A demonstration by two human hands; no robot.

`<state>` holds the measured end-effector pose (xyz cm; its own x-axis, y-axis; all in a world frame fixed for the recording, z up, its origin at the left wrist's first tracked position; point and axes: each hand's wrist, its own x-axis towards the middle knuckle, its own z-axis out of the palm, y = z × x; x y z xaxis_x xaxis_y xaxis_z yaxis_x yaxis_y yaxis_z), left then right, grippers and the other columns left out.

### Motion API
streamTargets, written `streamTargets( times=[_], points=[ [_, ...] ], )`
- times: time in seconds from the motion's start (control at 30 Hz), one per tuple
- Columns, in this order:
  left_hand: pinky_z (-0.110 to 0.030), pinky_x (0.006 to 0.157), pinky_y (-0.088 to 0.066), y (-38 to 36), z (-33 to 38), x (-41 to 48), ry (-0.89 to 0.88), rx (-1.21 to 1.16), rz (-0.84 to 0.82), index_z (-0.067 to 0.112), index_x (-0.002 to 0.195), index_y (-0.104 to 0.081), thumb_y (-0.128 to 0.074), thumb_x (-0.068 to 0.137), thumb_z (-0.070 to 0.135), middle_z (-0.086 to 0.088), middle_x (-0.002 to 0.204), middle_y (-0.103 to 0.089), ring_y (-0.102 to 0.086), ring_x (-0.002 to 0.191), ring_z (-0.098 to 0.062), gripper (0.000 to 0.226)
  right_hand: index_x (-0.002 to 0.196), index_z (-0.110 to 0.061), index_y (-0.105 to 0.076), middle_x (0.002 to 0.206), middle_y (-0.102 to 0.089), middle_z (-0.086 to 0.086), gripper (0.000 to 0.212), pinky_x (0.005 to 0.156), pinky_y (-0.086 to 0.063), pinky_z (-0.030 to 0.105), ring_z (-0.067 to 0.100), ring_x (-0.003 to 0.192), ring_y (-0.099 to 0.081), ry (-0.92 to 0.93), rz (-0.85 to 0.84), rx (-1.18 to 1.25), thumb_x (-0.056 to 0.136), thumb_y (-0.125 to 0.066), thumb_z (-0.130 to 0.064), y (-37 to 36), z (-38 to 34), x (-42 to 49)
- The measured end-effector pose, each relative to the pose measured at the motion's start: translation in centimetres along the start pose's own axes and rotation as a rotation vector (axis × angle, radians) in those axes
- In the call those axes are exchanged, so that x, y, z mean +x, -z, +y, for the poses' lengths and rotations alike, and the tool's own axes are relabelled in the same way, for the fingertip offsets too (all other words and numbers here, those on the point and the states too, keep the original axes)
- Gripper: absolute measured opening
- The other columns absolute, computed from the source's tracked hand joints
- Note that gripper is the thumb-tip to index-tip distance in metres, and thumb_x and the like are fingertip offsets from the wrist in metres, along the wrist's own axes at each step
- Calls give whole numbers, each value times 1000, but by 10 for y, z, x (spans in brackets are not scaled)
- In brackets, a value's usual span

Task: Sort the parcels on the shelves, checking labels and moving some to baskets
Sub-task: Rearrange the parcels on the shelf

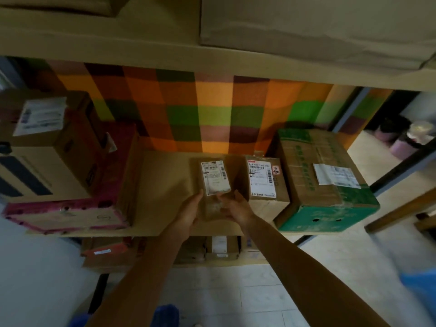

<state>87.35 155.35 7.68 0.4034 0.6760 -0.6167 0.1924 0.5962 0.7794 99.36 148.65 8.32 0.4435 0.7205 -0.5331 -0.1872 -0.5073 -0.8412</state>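
Observation:
A small brown parcel [213, 182] with a white label on top lies on the middle shelf [162, 182]. My left hand [188, 214] cups its near left side with the thumb up along the edge. My right hand [232, 206] touches its near right corner, fingers loosely bent. To its right stands a brown box [264, 182] with a white barcode label, then a larger green-and-brown carton [323, 178] with a label on top.
At the left, a pink-edged flat box [70, 213] carries a stack of brown cartons [47, 147]. A checkered cloth [200, 109] hangs behind the shelf. More parcels [219, 247] sit on the shelf below. Large boxes [306, 27] fill the shelf above. Something blue [422, 293] shows at the lower right.

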Motion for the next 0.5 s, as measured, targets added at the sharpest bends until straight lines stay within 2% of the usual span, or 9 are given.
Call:
streamTargets(
  times=[0.1, 0.17, 0.2, 0.27, 0.33, 0.37, 0.4, 0.43, 0.5],
  points=[
    [-31, 86, -40, -5, 4, 8, -15, 38, 9, 25, 129, -56, -44, 103, 43, 1, 122, -60, -57, 100, -15, 34, 143, -18, -46, 131, -64, 6, 55, 71, -50, 23, 21, 107, -65, -17, 29, 1, 94, -66, -32, -1, -1, 11],
    [-33, 86, -45, -3, 6, 8, 0, 69, 56, 24, 115, -60, -48, 101, 44, -1, 111, -62, -59, 88, -12, 27, 139, -16, -52, 127, -65, 6, 50, 68, -50, 23, 22, 105, -66, -45, 32, -81, 95, -65, -34, 2, -2, 12],
    [-36, 88, -48, -1, 4, 5, 24, 87, 85, 23, 106, -62, -52, 99, 45, -2, 110, -64, -59, 85, -12, 25, 135, -15, -55, 121, -67, 5, 45, 66, -50, 22, 20, 97, -67, -64, 24, -134, 95, -64, -35, 4, 2, 11],
    [-41, 96, -52, 5, -3, 3, 73, 100, 139, 21, 96, -62, -58, 97, 41, -5, 114, -64, -59, 88, -17, 20, 129, -15, -58, 113, -68, 3, 39, 64, -52, 21, 16, 86, -65, -75, 0, -209, 95, -64, -35, 5, 10, 4],
    [-39, 96, -50, 5, -13, -10, 100, 71, 177, 19, 103, -60, -59, 98, 33, -6, 115, -60, -55, 95, -20, 14, 124, -19, -61, 122, -67, 2, 35, 84, -58, 32, 20, 102, -66, -46, -37, -223, 93, -68, -33, 5, 25, -2],
    [-37, 94, -49, 4, -16, -11, 104, 60, 183, 18, 111, -59, -59, 98, 30, -6, 113, -58, -54, 95, -20, 18, 116, -24, -62, 120, -67, -2, 27, 92, -56, 36, 19, 108, -65, -19, -26, -184, 91, -71, -30, 3, 29, -1],
    [-36, 91, -49, 2, -21, -17, 98, 64, 193, 16, 118, -59, -59, 98, 29, -6, 111, -58, -53, 94, -20, 24, 105, -29, -59, 112, -66, -6, 20, 93, -56, 34, 18, 107, -63, 4, -15, -120, 90, -73, -24, 1, 30, -8],
    [-35, 88, -47, 0, -29, -23, 77, 72, 209, 14, 122, -59, -59, 98, 30, -6, 111, -58, -53, 94, -20, 29, 97, -31, -55, 104, -64, -7, 23, 86, -57, 27, 16, 103, -62, 24, -14, -46, 90, -73, -18, 1, 34, -14],
    [-33, 82, -45, -7, -41, -42, 10, 69, 267, 16, 121, -60, -61, 96, 36, -5, 110, -59, -52, 92, -19, 33, 99, -25, -54, 108, -66, -1, 26, 75, -56, 19, 17, 99, -63, 53, -11, 30, 89, -72, -10, 6, 43, -27]
  ],
)
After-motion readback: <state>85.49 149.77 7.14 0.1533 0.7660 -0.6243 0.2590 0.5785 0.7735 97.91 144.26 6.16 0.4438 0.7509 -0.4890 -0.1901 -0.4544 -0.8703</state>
